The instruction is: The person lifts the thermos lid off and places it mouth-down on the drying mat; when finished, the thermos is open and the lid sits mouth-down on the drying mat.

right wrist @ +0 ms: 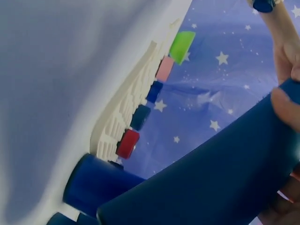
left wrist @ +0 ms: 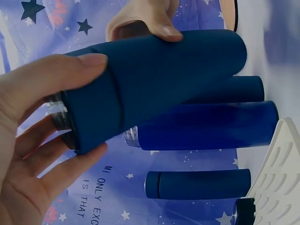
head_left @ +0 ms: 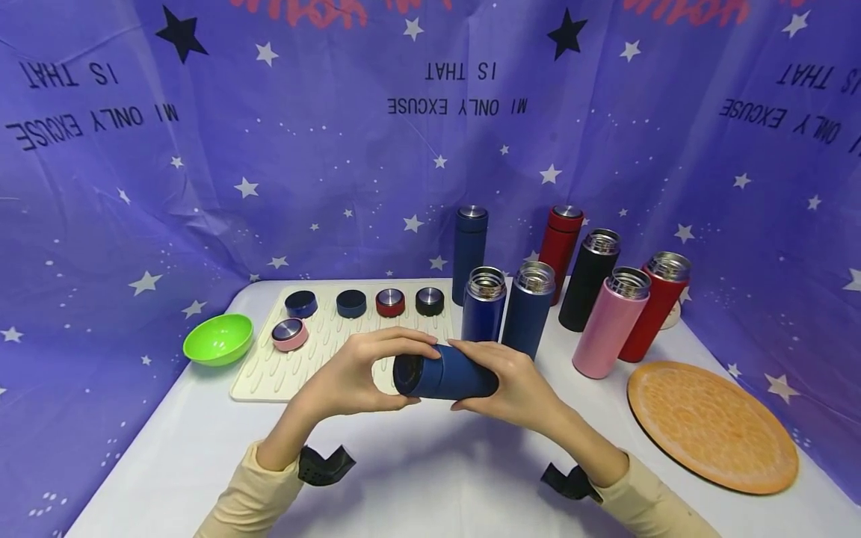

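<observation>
Above the front of the table, both hands hold a dark blue thermos bottle (head_left: 464, 373) lying on its side. My left hand (head_left: 353, 373) grips the lid (left wrist: 93, 112) at the bottle's left end, thumb on one side and fingers on the other. The lid sits on the body, with a thin seam between them. Wrapped around the body is my right hand (head_left: 521, 385). Behind it stand a lidless royal blue bottle (head_left: 482, 306) and a lidless dark blue bottle (head_left: 528, 321). Part of the held bottle's body is hidden by the right hand.
A white ribbed mat (head_left: 258, 377) carries several bottle lids, among them a pink lid (head_left: 290, 336) and a red lid (head_left: 390, 302). Left of it is a green bowl (head_left: 218, 341). Lidless pink (head_left: 608, 329) and black bottles (head_left: 587, 288) stand right, near a round orange mat (head_left: 713, 426).
</observation>
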Action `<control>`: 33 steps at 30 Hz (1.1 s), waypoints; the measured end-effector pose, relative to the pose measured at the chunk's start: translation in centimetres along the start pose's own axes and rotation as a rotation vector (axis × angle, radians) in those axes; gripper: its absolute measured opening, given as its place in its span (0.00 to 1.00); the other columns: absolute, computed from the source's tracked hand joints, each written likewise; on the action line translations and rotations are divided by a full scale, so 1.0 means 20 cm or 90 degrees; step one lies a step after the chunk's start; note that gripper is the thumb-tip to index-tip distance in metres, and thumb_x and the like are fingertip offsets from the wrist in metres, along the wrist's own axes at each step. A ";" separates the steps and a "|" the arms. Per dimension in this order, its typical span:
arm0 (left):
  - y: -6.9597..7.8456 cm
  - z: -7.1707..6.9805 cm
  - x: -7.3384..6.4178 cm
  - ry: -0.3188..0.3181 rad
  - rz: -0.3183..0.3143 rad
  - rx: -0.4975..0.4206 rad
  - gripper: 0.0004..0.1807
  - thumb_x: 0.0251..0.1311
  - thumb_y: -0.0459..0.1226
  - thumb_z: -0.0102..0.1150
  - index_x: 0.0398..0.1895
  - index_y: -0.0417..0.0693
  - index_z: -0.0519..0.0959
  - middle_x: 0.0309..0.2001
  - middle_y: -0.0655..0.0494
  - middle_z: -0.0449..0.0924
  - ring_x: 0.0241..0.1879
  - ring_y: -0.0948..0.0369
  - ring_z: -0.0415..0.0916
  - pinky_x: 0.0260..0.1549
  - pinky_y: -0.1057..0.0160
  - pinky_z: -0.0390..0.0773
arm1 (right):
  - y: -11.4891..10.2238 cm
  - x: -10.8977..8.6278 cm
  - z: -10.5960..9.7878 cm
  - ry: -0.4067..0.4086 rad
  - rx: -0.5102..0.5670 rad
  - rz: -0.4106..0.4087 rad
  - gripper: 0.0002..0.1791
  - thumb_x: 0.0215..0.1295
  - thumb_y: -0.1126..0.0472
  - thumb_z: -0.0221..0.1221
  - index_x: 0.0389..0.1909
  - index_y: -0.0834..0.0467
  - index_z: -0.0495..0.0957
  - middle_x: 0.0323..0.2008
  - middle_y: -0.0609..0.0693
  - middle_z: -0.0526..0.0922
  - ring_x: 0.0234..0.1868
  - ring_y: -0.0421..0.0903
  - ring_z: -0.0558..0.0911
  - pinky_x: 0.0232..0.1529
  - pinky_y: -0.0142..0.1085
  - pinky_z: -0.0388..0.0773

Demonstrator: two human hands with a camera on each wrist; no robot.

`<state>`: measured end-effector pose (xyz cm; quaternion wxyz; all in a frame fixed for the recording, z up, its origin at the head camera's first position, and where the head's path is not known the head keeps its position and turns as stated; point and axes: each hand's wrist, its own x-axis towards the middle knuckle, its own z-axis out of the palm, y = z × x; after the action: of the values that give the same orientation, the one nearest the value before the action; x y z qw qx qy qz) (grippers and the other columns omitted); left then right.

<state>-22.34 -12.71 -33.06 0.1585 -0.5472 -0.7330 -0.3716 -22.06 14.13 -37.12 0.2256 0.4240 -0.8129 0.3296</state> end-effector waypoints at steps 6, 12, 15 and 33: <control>0.00 -0.01 0.01 0.043 0.041 -0.004 0.33 0.35 0.33 0.79 0.53 0.49 0.80 0.55 0.53 0.78 0.55 0.56 0.76 0.54 0.58 0.77 | 0.02 0.02 -0.10 -0.084 0.056 -0.003 0.45 0.44 0.46 0.76 0.66 0.50 0.71 0.58 0.45 0.78 0.54 0.44 0.78 0.52 0.42 0.79; 0.00 -0.02 0.00 0.047 0.033 -0.055 0.34 0.34 0.31 0.79 0.52 0.48 0.80 0.55 0.51 0.78 0.54 0.55 0.76 0.47 0.59 0.81 | 0.02 0.02 -0.16 -0.143 0.095 0.006 0.44 0.45 0.46 0.75 0.66 0.46 0.71 0.57 0.42 0.78 0.53 0.42 0.79 0.48 0.38 0.81; 0.03 -0.02 0.01 0.055 0.038 -0.072 0.34 0.31 0.28 0.80 0.50 0.43 0.80 0.53 0.45 0.79 0.53 0.54 0.77 0.43 0.58 0.83 | 0.02 0.02 -0.15 -0.137 0.109 0.007 0.43 0.45 0.48 0.76 0.65 0.47 0.72 0.55 0.43 0.80 0.51 0.42 0.80 0.45 0.37 0.81; 0.12 -0.02 0.04 0.108 -0.229 -0.104 0.30 0.41 0.29 0.77 0.52 0.41 0.78 0.49 0.49 0.80 0.43 0.55 0.81 0.35 0.57 0.85 | 0.01 0.01 -0.05 -0.001 0.024 -0.022 0.43 0.40 0.54 0.78 0.62 0.54 0.75 0.56 0.48 0.80 0.55 0.46 0.79 0.52 0.44 0.79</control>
<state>-20.50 -12.13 -31.27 0.1064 -0.3854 -0.7703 -0.4968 -22.15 14.90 -36.40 0.2225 0.4426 -0.7991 0.3408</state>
